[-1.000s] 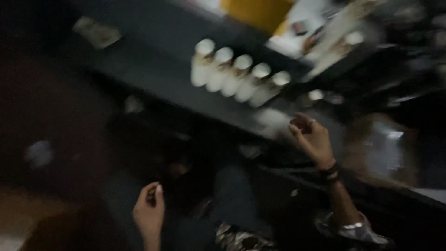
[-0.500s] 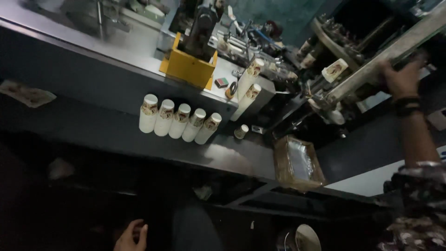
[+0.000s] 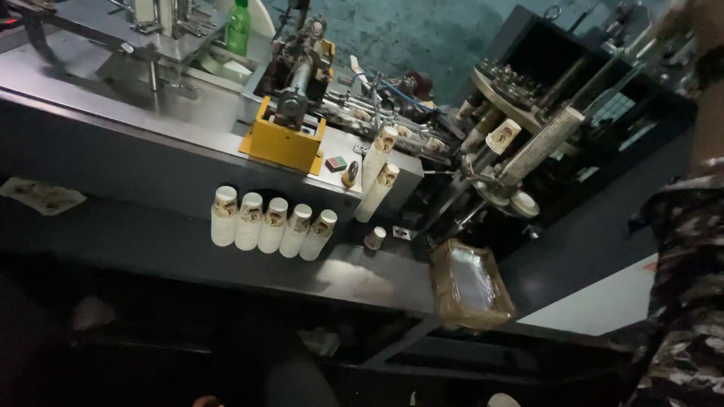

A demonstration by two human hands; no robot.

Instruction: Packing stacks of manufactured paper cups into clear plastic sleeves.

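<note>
My right hand (image 3: pixel 690 21) is raised at the top right corner. It is blurred and partly cut off by the frame edge, with a dark wristband (image 3: pixel 710 66) below it and a patterned sleeve (image 3: pixel 690 286) lower down. A long tilted stack of paper cups (image 3: pixel 544 143) on the cup-forming machine (image 3: pixel 483 113) lies below and left of that hand, apart from it. Only a sliver of my left hand (image 3: pixel 205 402) shows at the bottom edge. Several short stacks of printed paper cups (image 3: pixel 271 224) stand in a row on the dark ledge (image 3: pixel 151 241).
A yellow block with a motor (image 3: pixel 284 139) sits on the steel machine top (image 3: pixel 113 83), and a green bottle (image 3: pixel 238 26) stands behind. Two leaning cup stacks (image 3: pixel 379 177), a single cup (image 3: pixel 374 238) and a brown tray lined with plastic (image 3: pixel 471 285) are at the ledge's right end.
The view has swung up and left. My right hand rose from the long cup stack toward the top right corner. My left hand dropped almost out of the frame.
</note>
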